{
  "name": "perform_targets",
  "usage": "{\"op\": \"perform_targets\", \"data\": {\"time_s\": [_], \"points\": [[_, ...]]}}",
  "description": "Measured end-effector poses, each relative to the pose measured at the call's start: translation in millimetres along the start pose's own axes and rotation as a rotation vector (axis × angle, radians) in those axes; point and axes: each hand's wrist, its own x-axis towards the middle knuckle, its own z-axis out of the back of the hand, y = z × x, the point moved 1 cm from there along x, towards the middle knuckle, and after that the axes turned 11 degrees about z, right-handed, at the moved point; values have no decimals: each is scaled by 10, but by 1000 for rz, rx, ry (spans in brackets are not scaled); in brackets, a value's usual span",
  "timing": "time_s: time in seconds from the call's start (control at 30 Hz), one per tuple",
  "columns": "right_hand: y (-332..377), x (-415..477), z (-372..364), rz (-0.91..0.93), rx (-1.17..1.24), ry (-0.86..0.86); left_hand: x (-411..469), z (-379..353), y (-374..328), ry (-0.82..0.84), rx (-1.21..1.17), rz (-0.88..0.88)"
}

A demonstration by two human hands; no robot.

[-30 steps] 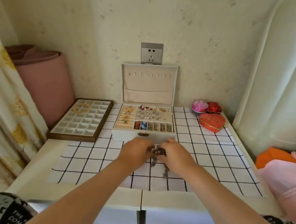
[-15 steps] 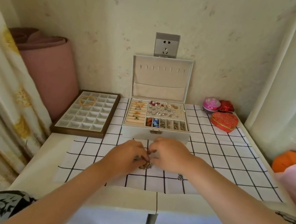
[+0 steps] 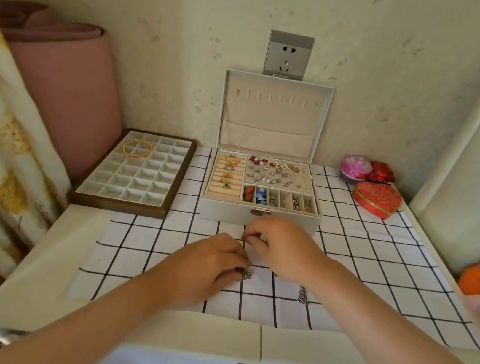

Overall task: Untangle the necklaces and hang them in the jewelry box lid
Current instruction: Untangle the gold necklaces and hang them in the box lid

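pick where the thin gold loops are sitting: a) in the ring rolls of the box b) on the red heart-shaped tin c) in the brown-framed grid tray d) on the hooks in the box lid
C: the thin gold loops lie across far-left cells of the brown-framed white grid tray, left of the open white jewelry box, whose lid hooks are bare.

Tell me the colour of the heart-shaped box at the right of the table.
The heart-shaped box is red with a gold rim, seen in the head view.
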Motion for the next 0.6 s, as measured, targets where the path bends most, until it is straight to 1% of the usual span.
{"op": "perform_targets", "data": {"time_s": [0.17, 0.3, 0.37, 0.5, 0.6], "points": [[-16, -157, -34, 67, 5, 12, -41, 42, 103, 59, 80, -7], [-36, -262, -103, 134, -11, 15, -91, 95, 165, 54, 148, 165], [-25, -296, -132, 181, -39, 8, -115, 128, 182, 64, 151, 199], [56, -349, -182, 276, -85, 49, -150, 193, 156, 23, 81, 174], [37, -398, -204, 284, -121, 89, -194, 162, 153, 73, 105, 141]]}}
